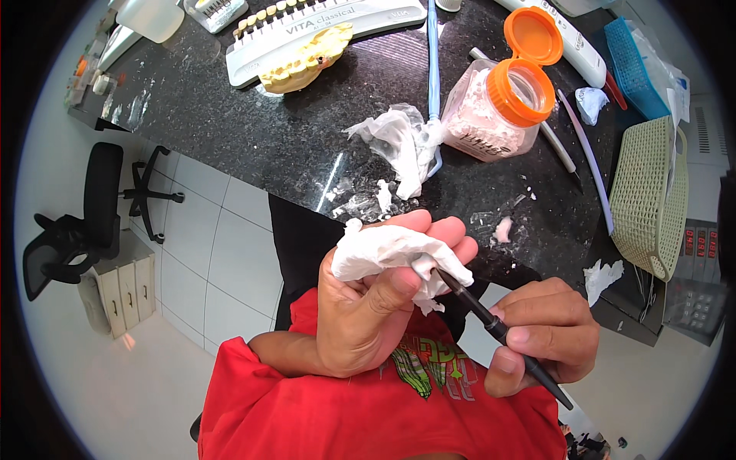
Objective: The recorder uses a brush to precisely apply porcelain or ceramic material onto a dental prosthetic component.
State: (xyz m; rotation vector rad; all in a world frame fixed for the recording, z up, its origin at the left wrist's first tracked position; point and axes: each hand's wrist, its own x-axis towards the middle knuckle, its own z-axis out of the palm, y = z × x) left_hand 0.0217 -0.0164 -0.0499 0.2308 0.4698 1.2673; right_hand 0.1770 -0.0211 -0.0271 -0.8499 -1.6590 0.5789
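Note:
In the head view, my left hand (pixel 360 322) cradles a crumpled white tissue (pixel 372 249) in curled fingers, with a small pale piece (pixel 422 264) lying in its fold. My right hand (pixel 544 330) grips a slim black tool (pixel 477 307) like a pen, slanting from lower right to upper left. The tool's tip meets the pale piece; whether it presses into it I cannot tell. Just beyond my hands, a small pink blob (pixel 503 230) and white scraps (pixel 383 195) lie on the dark speckled worktop (pixel 192 130).
A yellow dental cast (pixel 299 69) rests by a shade guide (pixel 330 19). An orange-lidded jar (pixel 483 115), a crumpled plastic bag (pixel 391 146) and several tools (pixel 433 69) stand or lie beyond my hands. Baskets (pixel 644 192) line the right; a black chair (pixel 103 192) is left.

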